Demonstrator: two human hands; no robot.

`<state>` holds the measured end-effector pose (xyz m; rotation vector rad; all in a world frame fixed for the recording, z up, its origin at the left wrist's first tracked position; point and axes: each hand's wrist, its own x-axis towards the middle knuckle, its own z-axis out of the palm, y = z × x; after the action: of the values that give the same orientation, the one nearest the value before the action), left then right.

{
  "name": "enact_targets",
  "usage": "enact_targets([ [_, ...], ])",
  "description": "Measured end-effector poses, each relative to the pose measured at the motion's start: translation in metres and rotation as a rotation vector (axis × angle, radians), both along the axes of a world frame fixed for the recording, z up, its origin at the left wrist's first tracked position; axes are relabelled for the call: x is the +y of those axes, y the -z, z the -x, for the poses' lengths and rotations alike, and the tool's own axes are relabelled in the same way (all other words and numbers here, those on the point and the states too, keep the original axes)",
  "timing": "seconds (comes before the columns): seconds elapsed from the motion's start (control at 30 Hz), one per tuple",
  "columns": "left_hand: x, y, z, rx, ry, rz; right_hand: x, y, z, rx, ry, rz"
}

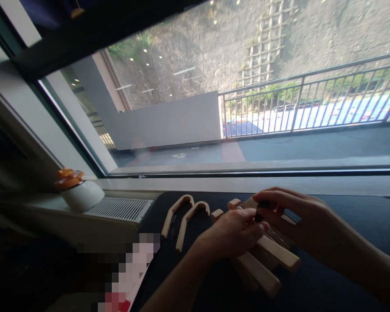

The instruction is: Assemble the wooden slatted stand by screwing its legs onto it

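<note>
On the dark table point(360, 212) lies a wooden frame of light slats point(266, 260). My left hand point(234, 234) rests on it with the fingers curled down, holding it. My right hand point(299, 216) hovers just above, its fingers pinched on a small black object point(262, 205) over the frame's far end. Two curved wooden pieces point(185, 219) lie side by side to the left of my hands, with a few small dark screws point(173, 225) beside them.
A white pot with an orange figure point(75, 190) stands on the sill at left, beside a vent grille point(120, 209). A large window point(247, 86) runs along the table's far edge. A blurred patch point(133, 268) covers something at the lower left.
</note>
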<state>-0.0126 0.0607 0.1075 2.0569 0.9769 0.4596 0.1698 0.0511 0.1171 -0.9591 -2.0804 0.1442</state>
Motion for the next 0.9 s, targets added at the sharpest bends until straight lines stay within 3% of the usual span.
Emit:
enact_targets([
  [0.2, -0.0011, -0.0005, -0.0003, -0.002, -0.005, 0.025, 0.0002, -0.0015, -0.0018, 0.018, -0.068, -0.022],
  [0.47, 0.0005, 0.0007, -0.0008, 0.015, -0.01, -0.005, -0.0015, 0.0007, 0.0012, -0.001, 0.005, -0.054],
  [0.63, -0.001, 0.0003, -0.0012, 0.001, -0.007, 0.002, -0.0023, -0.0039, -0.0019, 0.012, -0.082, -0.017],
  [0.9, 0.0001, 0.0008, -0.0011, 0.028, -0.03, -0.001, -0.0027, -0.0013, 0.0011, 0.045, -0.026, 0.027],
])
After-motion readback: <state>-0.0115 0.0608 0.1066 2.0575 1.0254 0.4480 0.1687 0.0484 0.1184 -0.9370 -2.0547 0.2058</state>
